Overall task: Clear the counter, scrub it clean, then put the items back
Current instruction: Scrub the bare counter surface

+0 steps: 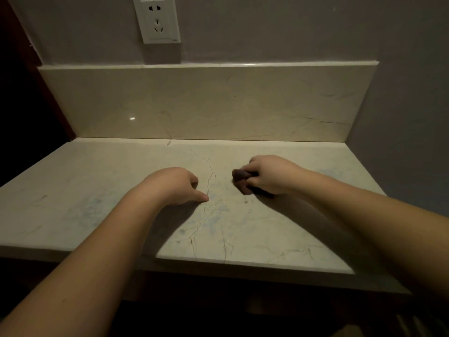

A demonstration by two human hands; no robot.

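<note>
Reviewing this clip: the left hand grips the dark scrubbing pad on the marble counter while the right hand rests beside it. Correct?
Not quite: the head view shows the right hand gripping the dark scrubbing pad on the marble counter, while the left hand rests beside it.

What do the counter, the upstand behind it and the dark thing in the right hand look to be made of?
Counter: polished cream marble or similar stone, thin dark veins.
Upstand: same stone, glossy, showing a light glint.
Dark thing held by the right hand: soft brownish cloth or scrub pad, crumpled; too dim to say which.
</note>
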